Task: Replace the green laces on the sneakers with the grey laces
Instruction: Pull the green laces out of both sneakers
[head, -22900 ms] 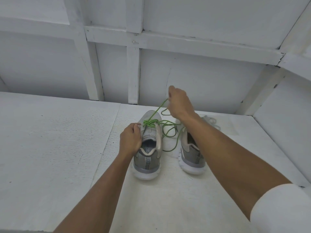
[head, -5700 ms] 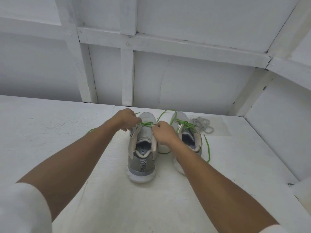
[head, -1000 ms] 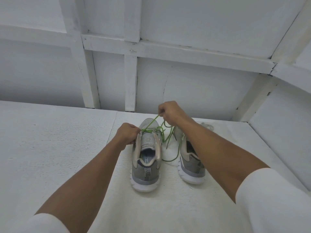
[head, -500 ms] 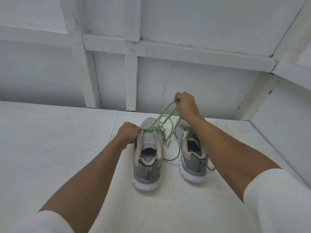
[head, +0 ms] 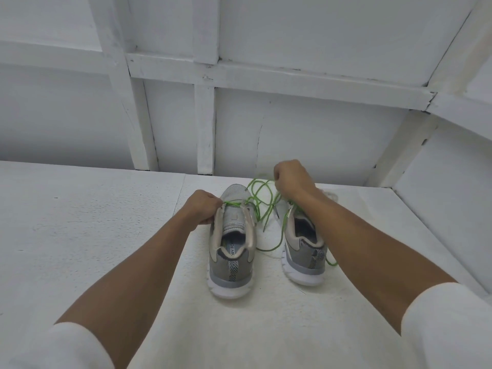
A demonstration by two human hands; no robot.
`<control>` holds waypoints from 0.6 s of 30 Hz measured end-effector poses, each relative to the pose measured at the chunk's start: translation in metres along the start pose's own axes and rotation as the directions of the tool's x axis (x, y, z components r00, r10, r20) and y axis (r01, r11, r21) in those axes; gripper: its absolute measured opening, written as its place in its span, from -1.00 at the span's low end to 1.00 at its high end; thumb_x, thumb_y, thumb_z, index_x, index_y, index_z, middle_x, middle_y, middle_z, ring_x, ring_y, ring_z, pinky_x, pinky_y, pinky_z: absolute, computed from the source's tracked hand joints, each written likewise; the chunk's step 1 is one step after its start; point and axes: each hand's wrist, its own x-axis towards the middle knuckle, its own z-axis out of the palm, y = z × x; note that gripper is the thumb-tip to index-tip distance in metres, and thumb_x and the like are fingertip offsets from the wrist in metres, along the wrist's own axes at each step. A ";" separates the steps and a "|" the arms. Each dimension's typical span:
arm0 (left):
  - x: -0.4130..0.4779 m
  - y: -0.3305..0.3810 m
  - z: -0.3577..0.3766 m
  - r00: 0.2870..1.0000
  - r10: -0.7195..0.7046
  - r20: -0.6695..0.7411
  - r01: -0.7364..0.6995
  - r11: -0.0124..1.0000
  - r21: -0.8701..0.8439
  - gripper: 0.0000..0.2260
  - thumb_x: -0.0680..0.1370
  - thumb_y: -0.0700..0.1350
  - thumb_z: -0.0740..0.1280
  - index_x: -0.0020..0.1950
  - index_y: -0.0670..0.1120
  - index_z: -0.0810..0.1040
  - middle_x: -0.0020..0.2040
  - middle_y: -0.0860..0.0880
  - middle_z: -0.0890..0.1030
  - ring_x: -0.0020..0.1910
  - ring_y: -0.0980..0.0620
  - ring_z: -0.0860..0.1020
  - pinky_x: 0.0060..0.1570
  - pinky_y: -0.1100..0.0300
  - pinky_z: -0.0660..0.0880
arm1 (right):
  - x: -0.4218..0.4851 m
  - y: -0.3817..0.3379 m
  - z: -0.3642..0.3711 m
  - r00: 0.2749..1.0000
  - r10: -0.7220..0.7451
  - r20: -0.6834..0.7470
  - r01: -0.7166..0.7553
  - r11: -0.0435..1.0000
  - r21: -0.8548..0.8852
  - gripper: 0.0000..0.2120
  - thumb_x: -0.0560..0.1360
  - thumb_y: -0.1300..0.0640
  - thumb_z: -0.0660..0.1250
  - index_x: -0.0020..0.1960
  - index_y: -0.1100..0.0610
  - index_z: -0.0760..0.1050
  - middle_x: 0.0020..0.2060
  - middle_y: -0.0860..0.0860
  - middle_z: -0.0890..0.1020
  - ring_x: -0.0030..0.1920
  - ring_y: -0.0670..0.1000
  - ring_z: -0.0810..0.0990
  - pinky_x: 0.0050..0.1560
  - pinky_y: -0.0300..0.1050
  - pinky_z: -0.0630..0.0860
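Observation:
Two grey sneakers stand heels toward me on the white surface. The left sneaker has only one green crossing left near its toe. My left hand grips that sneaker's left eyelet edge. My right hand is raised beyond the shoes and pinches the loose green lace, which loops down between them. The right sneaker lies partly under my right forearm, with green lace trailing beside it. A bit of the grey laces shows behind my right wrist.
A white wall with wooden battens rises just behind the shoes. A white side panel closes the right. The white textured surface stretches wide to the left.
My right hand has pulled the green lace up and further right, then lowered a little; more lace is drawn out of the left sneaker. My left hand stays on the shoe.

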 end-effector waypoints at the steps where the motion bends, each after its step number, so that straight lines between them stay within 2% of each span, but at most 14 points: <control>1: 0.000 0.003 -0.002 1.000 -0.008 0.015 0.007 1.000 0.028 -0.80 0.54 -0.21 0.31 0.05 -0.30 0.63 -0.15 -0.19 0.58 -0.25 -0.07 0.52 -0.11 0.06 0.59 | -0.006 -0.005 0.003 0.996 -0.008 0.092 0.017 0.995 -0.102 -0.80 0.43 0.39 0.24 -0.06 0.22 0.60 -0.07 0.12 0.56 -0.12 0.14 0.58 -0.17 -0.10 0.52; 3: 0.000 0.010 -0.006 0.998 -0.030 0.058 0.025 0.996 0.082 -0.79 0.53 -0.20 0.33 0.06 -0.31 0.61 -0.16 -0.17 0.60 -0.28 -0.05 0.55 -0.10 0.08 0.61 | -0.016 -0.014 0.008 0.970 -0.047 0.239 0.109 0.961 -0.253 -0.83 0.43 0.32 0.30 -0.04 0.18 0.62 -0.10 0.09 0.58 -0.15 0.11 0.58 -0.17 -0.10 0.54; 5: 0.001 0.019 -0.009 0.996 -0.029 0.083 0.016 0.988 0.152 -0.78 0.52 -0.19 0.35 0.07 -0.30 0.61 -0.17 -0.14 0.60 -0.28 -0.03 0.57 -0.14 0.11 0.60 | -0.021 -0.016 0.012 0.926 -0.095 0.366 0.212 0.931 -0.296 -0.86 0.45 0.23 0.32 -0.03 0.16 0.62 -0.07 0.08 0.62 -0.11 0.10 0.59 -0.11 -0.06 0.58; 7: 0.003 0.027 -0.011 0.997 0.023 0.071 -0.041 0.964 0.262 -0.80 0.51 -0.16 0.37 0.06 -0.25 0.63 -0.14 -0.12 0.63 -0.19 -0.04 0.61 -0.14 0.13 0.58 | -0.026 -0.016 0.011 0.902 -0.105 0.418 0.246 0.921 -0.301 -0.85 0.49 0.17 0.30 0.00 0.17 0.59 -0.02 0.09 0.61 -0.04 0.11 0.58 -0.07 -0.04 0.56; 8: 0.005 0.031 -0.011 0.996 0.066 0.061 -0.081 0.946 0.315 -0.80 0.51 -0.14 0.38 0.05 -0.22 0.65 -0.10 -0.12 0.65 -0.12 -0.07 0.62 -0.12 0.13 0.58 | -0.027 -0.015 0.008 0.914 -0.106 0.392 0.232 0.929 -0.288 -0.86 0.51 0.18 0.27 -0.01 0.19 0.57 -0.02 0.09 0.61 -0.05 0.11 0.58 -0.07 -0.05 0.56; 10: 0.008 0.038 -0.008 0.985 0.166 0.052 -0.173 0.897 0.407 -0.82 0.50 -0.14 0.41 0.06 -0.16 0.68 -0.04 -0.11 0.66 -0.08 -0.05 0.60 -0.07 0.16 0.55 | -0.029 -0.014 -0.001 0.955 -0.104 0.279 0.164 0.966 -0.201 -0.83 0.53 0.20 0.24 -0.01 0.19 0.60 -0.06 0.09 0.64 -0.09 0.10 0.60 -0.08 -0.04 0.59; 12: 0.009 0.044 -0.003 0.966 0.249 0.075 -0.253 0.839 0.481 -0.83 0.49 -0.16 0.42 0.07 -0.12 0.69 0.03 -0.08 0.67 -0.06 0.02 0.55 -0.04 0.21 0.48 | -0.032 -0.016 -0.009 0.975 -0.098 0.202 0.101 0.995 -0.008 -0.80 0.56 0.12 0.25 -0.05 0.20 0.61 -0.12 0.08 0.65 -0.15 0.09 0.60 -0.14 -0.06 0.57; 14: 0.010 0.048 0.004 0.953 0.277 0.120 -0.297 0.795 0.529 -0.84 0.49 -0.16 0.41 0.06 -0.08 0.69 0.02 -0.04 0.67 -0.06 0.04 0.54 -0.07 0.24 0.43 | -0.039 -0.024 -0.014 0.975 -0.100 0.200 0.069 0.986 0.155 -0.74 0.58 -0.01 0.25 -0.10 0.14 0.60 -0.21 0.05 0.61 -0.23 0.02 0.55 -0.28 -0.15 0.44; 16: 0.009 0.052 0.009 0.946 0.269 0.182 -0.324 0.753 0.573 -0.86 0.50 -0.12 0.41 0.03 -0.06 0.70 -0.05 -0.01 0.66 -0.06 0.05 0.53 -0.11 0.23 0.42 | -0.046 -0.033 -0.011 0.967 -0.095 0.235 0.045 0.976 0.212 -0.67 0.56 -0.12 0.27 -0.22 0.10 0.55 -0.31 0.01 0.56 -0.32 -0.06 0.48 -0.37 -0.18 0.33; 18: 0.011 0.053 0.013 0.942 0.245 0.230 -0.335 0.729 0.596 -0.87 0.49 -0.11 0.41 0.00 -0.04 0.70 -0.11 0.00 0.63 -0.05 0.04 0.55 -0.12 0.22 0.44 | -0.052 -0.039 -0.002 0.957 -0.069 0.283 -0.005 0.968 0.251 -0.63 0.51 -0.19 0.29 -0.19 0.10 0.60 -0.30 -0.01 0.58 -0.27 -0.05 0.52 -0.33 -0.18 0.38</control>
